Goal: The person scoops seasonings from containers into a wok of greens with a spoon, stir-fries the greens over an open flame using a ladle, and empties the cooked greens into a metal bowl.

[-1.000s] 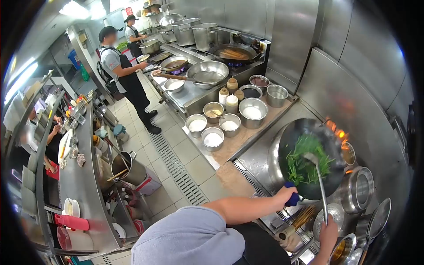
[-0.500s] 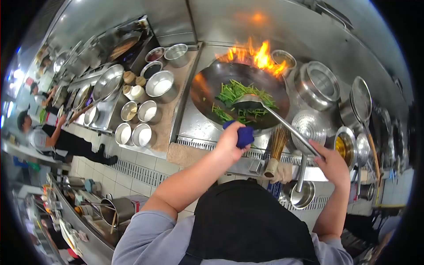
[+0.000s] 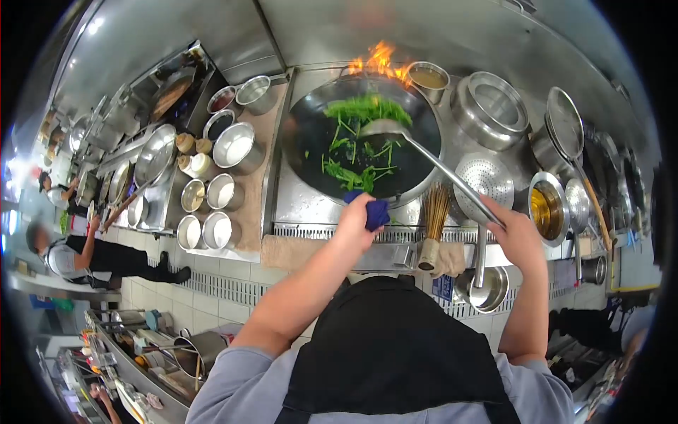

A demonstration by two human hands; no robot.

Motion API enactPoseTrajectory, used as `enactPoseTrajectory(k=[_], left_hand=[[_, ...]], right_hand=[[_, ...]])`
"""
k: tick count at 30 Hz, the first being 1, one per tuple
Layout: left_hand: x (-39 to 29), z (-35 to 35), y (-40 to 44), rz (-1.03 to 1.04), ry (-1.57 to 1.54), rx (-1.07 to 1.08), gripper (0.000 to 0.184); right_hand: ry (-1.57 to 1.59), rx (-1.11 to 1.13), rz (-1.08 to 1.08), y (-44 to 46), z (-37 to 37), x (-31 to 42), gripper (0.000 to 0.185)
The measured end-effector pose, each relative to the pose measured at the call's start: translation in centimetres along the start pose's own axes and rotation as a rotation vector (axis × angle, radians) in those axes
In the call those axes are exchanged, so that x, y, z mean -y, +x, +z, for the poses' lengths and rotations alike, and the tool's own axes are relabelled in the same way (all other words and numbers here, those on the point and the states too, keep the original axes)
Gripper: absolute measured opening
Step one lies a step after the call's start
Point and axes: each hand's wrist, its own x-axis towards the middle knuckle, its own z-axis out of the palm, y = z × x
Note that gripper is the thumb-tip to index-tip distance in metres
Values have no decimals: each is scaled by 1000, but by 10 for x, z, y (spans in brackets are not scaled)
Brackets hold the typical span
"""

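A large dark wok point(image 3: 304, 155) rests on the stove, with flames point(image 3: 381, 62) rising behind its far rim. Green vegetables point(image 3: 367, 109) lie in it, a bunch near the far side and looser stalks toward the near side. My left hand point(image 3: 359, 220) is closed on a dark blue cloth point(image 3: 374, 212) at the wok's near edge. The fingers of my right hand point(image 3: 514, 232) wrap the handle of a metal ladle point(image 3: 385, 128), whose bowl is over the wok among the greens.
Metal bowls of white contents point(image 3: 234, 145) and squeeze bottles point(image 3: 202, 165) stand left. Right are a perforated strainer point(image 3: 486, 185), stacked pots point(image 3: 494, 106) and a bowl of yellow liquid point(image 3: 544, 206). A bamboo brush point(image 3: 434, 219) lies near the front edge. A person point(image 3: 70, 258) stands far left.
The view has swung round to centre on the wok. The greens have shifted toward the wok's far side, and the flames look smaller than half a second ago. Both hands keep their holds.
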Motion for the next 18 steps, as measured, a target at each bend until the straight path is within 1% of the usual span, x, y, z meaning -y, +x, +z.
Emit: enactPoseTrajectory(k=[2,3,4,6,7,8,9,10,11,12,13,14,16,17,18], left_hand=[[-16,13,15,64,18,-75,16],[-21,12,19,75,5,-73,16],[-24,8,27,77,54,-89,16],[-25,5,39,82,94,-93,16],[-25,3,43,81,105,-98,16],[-25,1,48,79,116,-102,16],[-24,-2,55,65,135,-82,16],[-23,-2,56,69,122,-73,16],[-23,-1,57,54,141,-59,15],[-22,-1,58,38,161,-46,15],[-22,-2,60,24,149,-39,16],[-20,-3,63,29,139,-35,16],[-16,-6,66,-28,24,-50,15],[-20,1,45,-24,16,-49,16],[-19,1,41,-15,-1,-47,16]], right_hand=[[2,33,2,6,-9,-10,49],[21,63,30,10,-12,-14,49],[14,60,22,16,-10,-18,49],[89,-60,19,38,11,-33,52],[186,-113,-7,56,34,-49,52],[240,-98,122,69,51,-43,51],[295,-199,38,81,82,-47,52],[198,-47,269,85,85,-8,56],[192,-158,165,88,115,-4,59],[232,-14,259,87,117,20,61],[150,-154,-7,85,131,28,60],[142,-155,-15,84,128,25,60],[740,243,163,81,112,28,63],[801,230,132,81,107,26,63],[788,235,119,92,111,12,63]])
